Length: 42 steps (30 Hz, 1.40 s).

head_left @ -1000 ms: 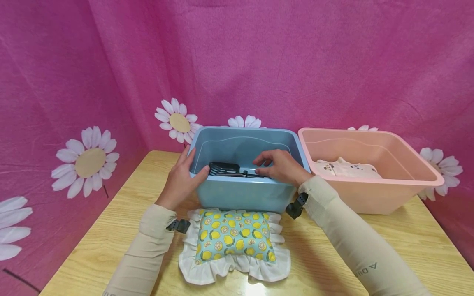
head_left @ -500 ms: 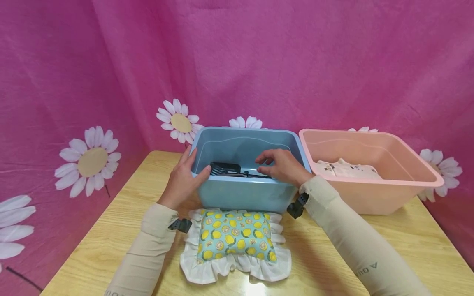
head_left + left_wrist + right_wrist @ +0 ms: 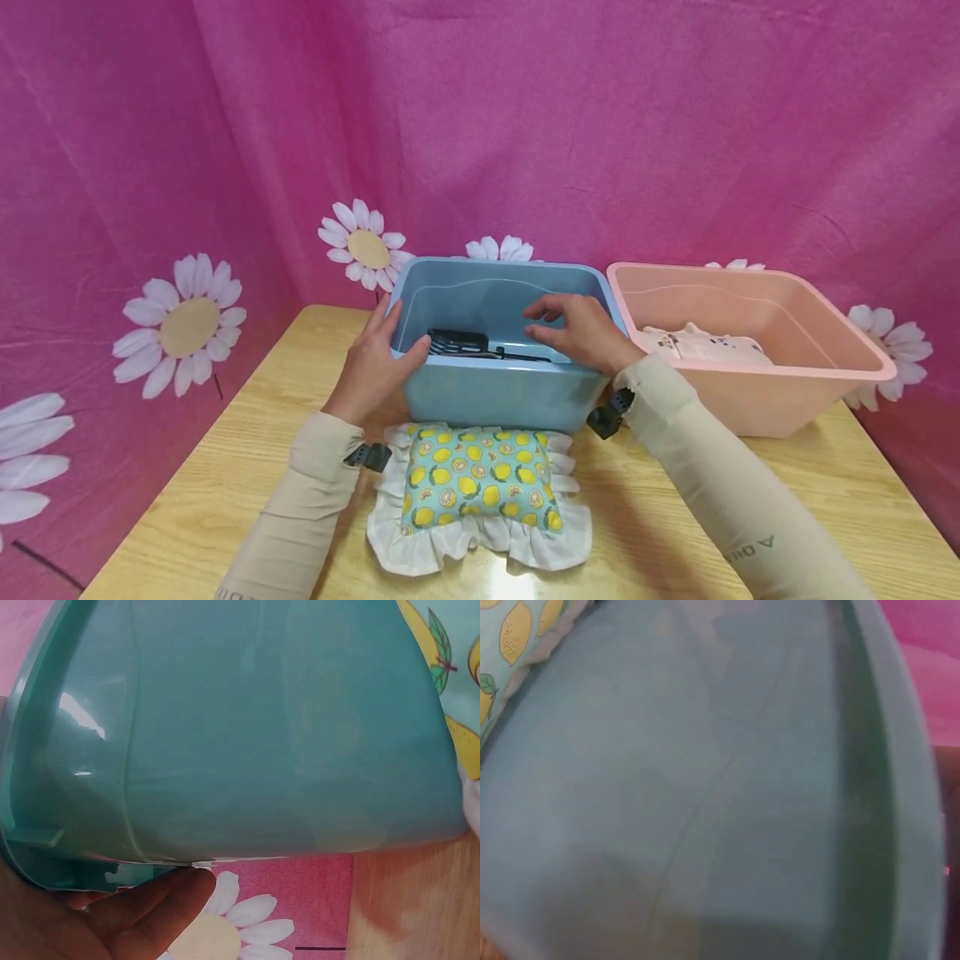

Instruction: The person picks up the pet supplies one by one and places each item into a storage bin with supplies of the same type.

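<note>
A blue plastic bin [image 3: 480, 392] stands on the table in the head view. My left hand [image 3: 367, 367] grips its front left corner, thumb over the front rim. In the left wrist view, fingers [image 3: 161, 915] of that hand lie below the rim on the outside. My right hand [image 3: 581, 333] hovers over the bin's right part with fingers loosely bent and nothing visible between them. Inside the bin lies a black slotted turner [image 3: 457, 341], with a thin dark handle [image 3: 525, 357] beside it, partly hidden by the front wall. The right wrist view shows mostly the bin's outer wall [image 3: 705, 787].
A pink bin [image 3: 750, 392] touches or nearly touches the blue bin's right side and holds a cream printed cloth item [image 3: 705, 345]. In front lies a lemon-print cushion [image 3: 480, 479] with white frills. A pink flowered curtain [image 3: 525, 125] hangs behind the wooden table [image 3: 247, 433].
My right hand has risen slightly and shifted a little to the right, away from the dark handle. The left hand keeps its place on the corner; the view has shifted slightly.
</note>
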Tool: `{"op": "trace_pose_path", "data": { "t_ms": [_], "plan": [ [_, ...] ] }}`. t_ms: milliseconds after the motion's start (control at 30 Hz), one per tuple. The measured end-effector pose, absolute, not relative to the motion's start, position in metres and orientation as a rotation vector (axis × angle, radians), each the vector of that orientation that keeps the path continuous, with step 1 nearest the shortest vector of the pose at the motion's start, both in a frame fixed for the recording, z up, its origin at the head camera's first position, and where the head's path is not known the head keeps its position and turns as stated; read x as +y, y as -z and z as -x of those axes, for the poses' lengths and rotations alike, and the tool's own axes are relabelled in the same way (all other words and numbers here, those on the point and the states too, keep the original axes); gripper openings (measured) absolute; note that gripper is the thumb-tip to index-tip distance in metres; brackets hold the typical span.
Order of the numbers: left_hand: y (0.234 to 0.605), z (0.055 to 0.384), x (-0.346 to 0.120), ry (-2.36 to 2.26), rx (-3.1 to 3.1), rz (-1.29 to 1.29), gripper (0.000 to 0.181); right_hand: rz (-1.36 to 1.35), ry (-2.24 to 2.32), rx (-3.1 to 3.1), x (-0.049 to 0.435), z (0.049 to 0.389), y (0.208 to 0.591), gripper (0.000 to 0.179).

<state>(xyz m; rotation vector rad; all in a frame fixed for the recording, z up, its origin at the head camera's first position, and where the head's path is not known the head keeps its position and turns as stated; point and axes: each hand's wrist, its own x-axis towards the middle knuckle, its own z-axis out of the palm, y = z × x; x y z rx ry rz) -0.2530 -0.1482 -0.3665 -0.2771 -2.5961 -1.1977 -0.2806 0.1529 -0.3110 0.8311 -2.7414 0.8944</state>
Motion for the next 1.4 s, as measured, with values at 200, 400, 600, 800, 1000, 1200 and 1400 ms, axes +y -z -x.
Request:
{"op": "trace_pose_path", "data": {
  "t_ms": [200, 400, 600, 800, 1000, 1200, 1400],
  "plan": [
    [0.367, 0.253, -0.149, 1.204, -2.606, 0.273, 0.082, -0.828, -0.894, -2.739, 0.153, 0.271, 0.302, 0.027],
    [0.367, 0.253, -0.148, 1.211, -2.601, 0.276, 0.082, -0.803, -0.901, -2.719, 0.154, 0.262, 0.291, 0.032],
    [0.366, 0.252, -0.147, 1.218, -2.608, 0.268, 0.083, -0.854, -0.910, -2.682, 0.157, 0.250, 0.284, 0.034],
    [0.365, 0.252, -0.146, 1.228, -2.613, 0.265, 0.083, -0.960, -0.926, -2.598, 0.155, 0.236, 0.283, 0.034],
    [0.365, 0.252, -0.146, 1.224, -2.608, 0.268, 0.082, -1.018, -0.913, -2.528, 0.152, 0.222, 0.280, 0.032],
    [0.366, 0.252, -0.147, 1.225, -2.612, 0.262, 0.082, -1.085, -0.957, -2.482, 0.149, 0.208, 0.279, 0.030],
    [0.367, 0.251, -0.148, 1.222, -2.610, 0.262, 0.082, -1.111, -0.938, -2.441, 0.147, 0.198, 0.286, 0.029]
  ]
}}
